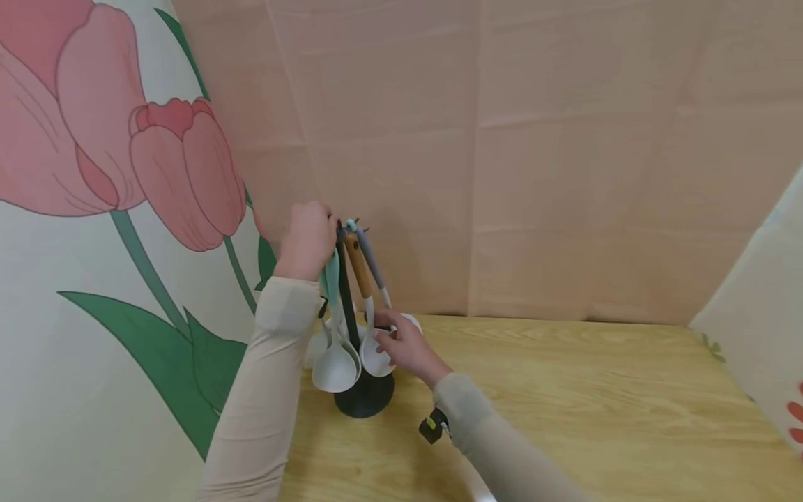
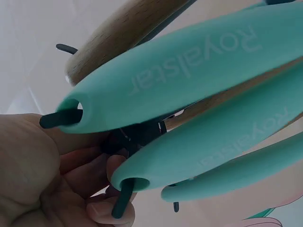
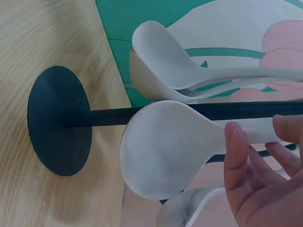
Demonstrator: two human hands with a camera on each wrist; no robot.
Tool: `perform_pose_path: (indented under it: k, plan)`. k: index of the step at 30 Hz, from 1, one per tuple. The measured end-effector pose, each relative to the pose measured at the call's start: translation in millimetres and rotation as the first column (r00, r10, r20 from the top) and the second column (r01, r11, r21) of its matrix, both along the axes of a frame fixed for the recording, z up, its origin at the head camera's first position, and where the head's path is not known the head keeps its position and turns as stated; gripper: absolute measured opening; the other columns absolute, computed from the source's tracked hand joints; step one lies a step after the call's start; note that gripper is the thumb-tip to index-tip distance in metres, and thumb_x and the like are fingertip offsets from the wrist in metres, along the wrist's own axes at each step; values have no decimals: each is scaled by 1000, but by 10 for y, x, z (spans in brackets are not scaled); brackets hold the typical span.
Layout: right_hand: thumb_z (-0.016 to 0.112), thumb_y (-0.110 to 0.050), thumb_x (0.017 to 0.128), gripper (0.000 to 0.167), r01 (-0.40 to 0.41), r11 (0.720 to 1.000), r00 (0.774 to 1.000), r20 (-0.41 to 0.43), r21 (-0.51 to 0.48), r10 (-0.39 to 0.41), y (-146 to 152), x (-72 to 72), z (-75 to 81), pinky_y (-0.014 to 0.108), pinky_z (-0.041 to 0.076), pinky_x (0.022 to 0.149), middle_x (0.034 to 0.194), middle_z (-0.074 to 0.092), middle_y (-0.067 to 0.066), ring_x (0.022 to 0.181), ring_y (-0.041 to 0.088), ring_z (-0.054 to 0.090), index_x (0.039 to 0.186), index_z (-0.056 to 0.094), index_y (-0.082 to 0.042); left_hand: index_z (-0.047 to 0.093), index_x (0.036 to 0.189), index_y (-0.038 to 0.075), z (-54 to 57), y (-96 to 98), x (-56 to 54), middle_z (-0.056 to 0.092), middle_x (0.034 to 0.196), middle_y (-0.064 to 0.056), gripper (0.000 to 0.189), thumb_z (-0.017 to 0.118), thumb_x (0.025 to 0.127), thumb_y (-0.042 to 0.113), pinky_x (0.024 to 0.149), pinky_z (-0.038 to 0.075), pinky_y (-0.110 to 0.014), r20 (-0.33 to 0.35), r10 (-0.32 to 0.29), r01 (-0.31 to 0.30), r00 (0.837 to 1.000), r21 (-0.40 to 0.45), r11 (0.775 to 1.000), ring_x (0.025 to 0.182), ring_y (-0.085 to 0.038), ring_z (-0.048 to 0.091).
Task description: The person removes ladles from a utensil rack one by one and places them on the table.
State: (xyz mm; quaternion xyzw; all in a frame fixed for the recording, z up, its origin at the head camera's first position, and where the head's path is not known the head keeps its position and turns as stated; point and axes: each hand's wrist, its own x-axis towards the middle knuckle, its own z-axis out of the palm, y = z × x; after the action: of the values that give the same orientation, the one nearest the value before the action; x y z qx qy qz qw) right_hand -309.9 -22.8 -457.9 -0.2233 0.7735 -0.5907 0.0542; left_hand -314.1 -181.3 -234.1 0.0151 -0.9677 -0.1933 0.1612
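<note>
A black utensil stand (image 1: 364,401) with a round base stands on the table, hung with several kitchen utensils. My left hand (image 1: 307,240) is up at its top, fingers curled round the dark hub behind the turquoise handles (image 2: 189,66), which hang on black hooks. Lower down, my right hand (image 1: 409,346) has its thumb and fingers at the neck of a white ladle (image 3: 161,146) with a wooden handle (image 1: 357,265). Another white ladle (image 1: 334,369) hangs at the left by a turquoise handle. A grey-handled utensil (image 1: 371,258) hangs behind on the right.
The wood-grain table (image 1: 564,397) stretches to the right of the stand. Behind it hangs a creased pinkish-brown cloth (image 1: 564,174). A wall painted with tulips (image 1: 182,167) rises close on the left, and a pale panel (image 1: 765,300) stands at the far right.
</note>
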Motion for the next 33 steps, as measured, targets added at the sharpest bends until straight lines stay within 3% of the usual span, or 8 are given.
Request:
perform_pose_path:
  k: [7,16,22,33]
  plan:
    - [60,-24,101,31,53,998,998,-29,23,-53,-58,25,-35,34,54,58,121,62,6,80,21,64,131,58,-14,74,109,4,-20,8,4,70,96,-12,32,48,106,22,62,48,-32,-20,12,-12,1000,-6,1000,74,-23,60]
    - [59,-24,102,28,50,999,994,-94,21,-48,-93,57,-36,37,56,61,120,64,9,76,20,66,126,61,-10,74,105,5,-35,38,30,69,92,-11,32,48,106,25,62,47,-34,-63,34,-36,997,-24,999,73,-24,60]
    - [57,-23,103,23,53,998,987,-155,18,-50,-71,88,-47,31,54,64,110,66,8,66,14,60,120,64,-10,73,109,5,-79,52,19,70,94,-11,32,49,106,25,63,47,-36,-92,41,-45,995,-45,998,73,-24,60]
    - [56,-28,103,23,35,997,982,-188,72,-21,-24,177,43,29,54,64,106,65,2,72,14,60,119,64,-14,73,114,6,-58,35,-4,71,99,-12,32,48,106,25,64,48,-36,-89,53,-57,995,-44,997,75,-25,61]
